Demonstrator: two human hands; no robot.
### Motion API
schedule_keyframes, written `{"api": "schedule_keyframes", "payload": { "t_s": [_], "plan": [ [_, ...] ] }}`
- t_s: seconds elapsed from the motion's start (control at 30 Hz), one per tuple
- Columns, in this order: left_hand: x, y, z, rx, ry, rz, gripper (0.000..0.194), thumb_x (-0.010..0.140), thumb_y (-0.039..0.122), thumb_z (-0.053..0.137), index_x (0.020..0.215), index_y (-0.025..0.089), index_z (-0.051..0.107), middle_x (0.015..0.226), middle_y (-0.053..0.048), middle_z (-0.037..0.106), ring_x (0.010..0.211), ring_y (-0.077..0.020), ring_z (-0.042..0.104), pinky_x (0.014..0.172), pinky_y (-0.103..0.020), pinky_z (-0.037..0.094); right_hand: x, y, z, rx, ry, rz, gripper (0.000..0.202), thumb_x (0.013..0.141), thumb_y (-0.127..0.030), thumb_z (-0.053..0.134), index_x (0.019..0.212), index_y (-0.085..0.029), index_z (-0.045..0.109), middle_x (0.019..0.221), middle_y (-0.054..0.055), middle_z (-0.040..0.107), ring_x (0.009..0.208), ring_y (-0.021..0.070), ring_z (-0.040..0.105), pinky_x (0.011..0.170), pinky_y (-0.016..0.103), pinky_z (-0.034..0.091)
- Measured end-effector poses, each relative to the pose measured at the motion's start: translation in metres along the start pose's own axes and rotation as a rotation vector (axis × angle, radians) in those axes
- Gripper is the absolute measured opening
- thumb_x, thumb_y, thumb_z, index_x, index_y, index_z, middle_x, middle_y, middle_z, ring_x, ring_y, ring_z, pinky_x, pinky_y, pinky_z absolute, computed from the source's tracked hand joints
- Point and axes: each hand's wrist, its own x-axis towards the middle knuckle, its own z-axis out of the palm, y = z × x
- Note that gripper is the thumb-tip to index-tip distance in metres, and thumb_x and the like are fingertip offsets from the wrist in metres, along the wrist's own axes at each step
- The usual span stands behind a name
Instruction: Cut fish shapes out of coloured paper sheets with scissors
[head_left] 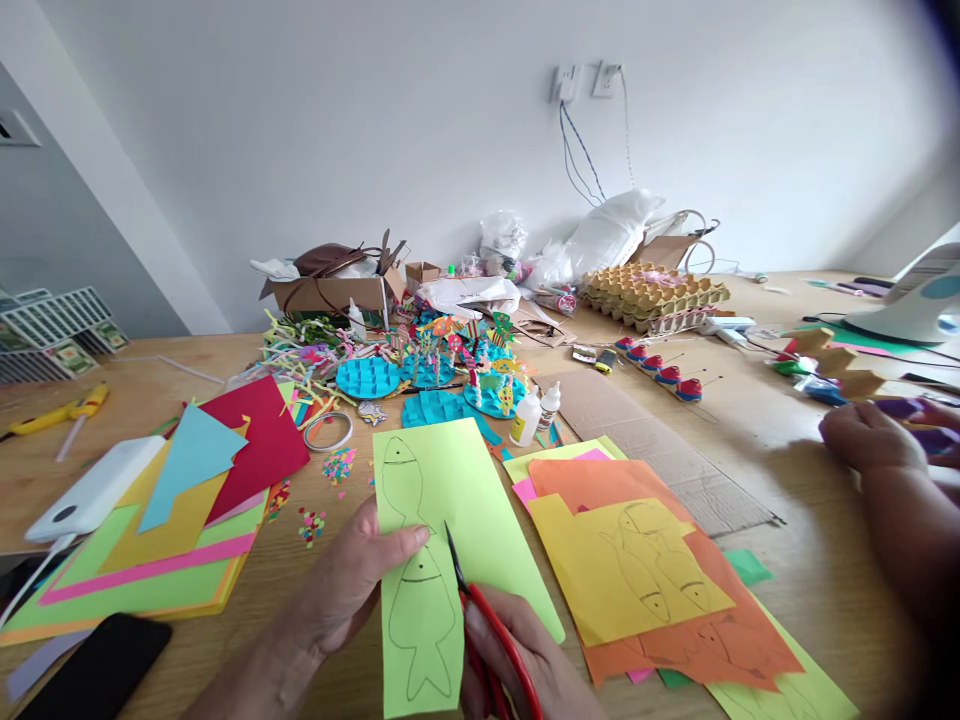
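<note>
Wooden surface (765, 420), cluttered. Left hand (358, 562) pinches green paper (450, 475), presumably to steady it; right hand (546, 668) grips scissors (501, 632), blades beside drawn fish (421, 615).

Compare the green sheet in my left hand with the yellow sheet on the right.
The green sheet is held up in your left hand; the yellow sheet lies on orange paper. Red-handled scissors are at the green sheet, while the yellow sheet has none at it. Both carry dark fish outlines.
</note>
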Motion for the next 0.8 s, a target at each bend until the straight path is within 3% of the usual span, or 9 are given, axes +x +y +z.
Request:
{"api": "schedule_keyframes", "payload": {
  "t_s": [0.17, 0.47, 0.6, 0.8],
  "plan": [
    [-0.003, 0.001, 0.007, 0.006, 0.029, 0.005, 0.06, 0.068, 0.02, 0.067, 0.124, 0.02, 0.047, 0.097, -0.008, 0.07, 0.081, -0.026, 0.066, 0.062, -0.032, 0.052, 0.003, -0.006, 0.002, -0.018, -0.025, -0.04, 0.054, 0.071, -0.07, 0.044, 0.064, -0.018, 0.056, 0.044, -0.003, 0.044, 0.045, 0.0112, 0.04, 0.047, 0.023, 0.03],
    [-0.002, -0.002, 0.007, -0.001, 0.035, 0.019, 0.053, 0.066, 0.02, 0.068, 0.116, 0.015, 0.054, 0.088, -0.008, 0.072, 0.076, -0.0257, 0.066, 0.062, -0.033, 0.052, 0.005, 0.003, 0.005, 0.03, 0.038, -0.04, 0.054, 0.066, -0.069, 0.053, 0.066, -0.016, 0.06, 0.045, -0.005, 0.039, 0.044, 0.0093, 0.038, 0.042, 0.02, 0.031],
    [-0.004, -0.004, 0.009, -0.034, 0.048, 0.018, 0.047, 0.065, 0.02, 0.067, 0.111, 0.013, 0.058, 0.089, -0.01, 0.072, 0.076, -0.0263, 0.066, 0.062, -0.032, 0.052, 0.005, 0.005, 0.005, -0.009, 0.058, -0.079, 0.054, 0.063, -0.068, 0.056, 0.07, -0.015, 0.063, 0.049, -0.002, 0.047, 0.046, 0.0107, 0.044, 0.043, 0.021, 0.035],
    [-0.008, -0.007, 0.014, -0.092, 0.049, -0.017, 0.052, 0.065, 0.017, 0.068, 0.115, 0.017, 0.055, 0.096, -0.01, 0.071, 0.082, -0.0272, 0.066, 0.066, -0.034, 0.052, 0.001, 0.003, 0.0, -0.122, 0.045, -0.183, 0.056, 0.069, -0.068, 0.049, 0.088, -0.019, 0.068, 0.054, 0.003, 0.059, 0.053, 0.0179, 0.054, 0.05, 0.026, 0.043]
  ]
}}
